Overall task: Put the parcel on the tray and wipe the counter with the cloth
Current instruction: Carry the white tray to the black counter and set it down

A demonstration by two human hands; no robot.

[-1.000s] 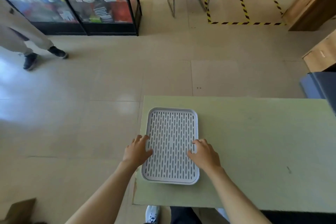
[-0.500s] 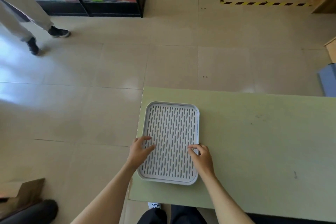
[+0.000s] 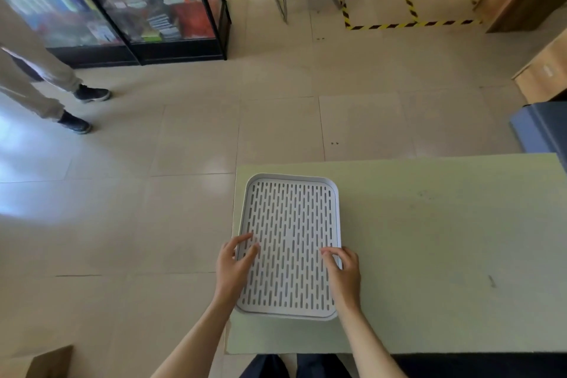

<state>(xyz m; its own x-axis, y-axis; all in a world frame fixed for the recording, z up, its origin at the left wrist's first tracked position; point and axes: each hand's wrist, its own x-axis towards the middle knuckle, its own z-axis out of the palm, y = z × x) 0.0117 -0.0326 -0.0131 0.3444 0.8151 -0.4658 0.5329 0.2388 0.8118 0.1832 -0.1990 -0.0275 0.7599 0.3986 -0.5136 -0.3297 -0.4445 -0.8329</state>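
Head view: my left hand and right hand sit on the two long sides of the tray, left at nine o'clock, right at three. Each hand lies over its rim with the fingers spread onto the slotted floor; whether the thumbs are hooked under the rim I cannot tell, so I would call it a light hold or a steadying touch, not a clenched grasp.

The tray lies flat on the counter, at its left end, close to the left edge. Its long axis runs twelve to six, straight away from me, and my hands are on the near half. It is empty.

I see neither parcel nor cloth anywhere, so I cannot say which way they lie from my hands or which hand is nearer. I judge I am squaring the tray before fetching the parcel. The counter to my right, toward three o'clock, has a few faint marks.
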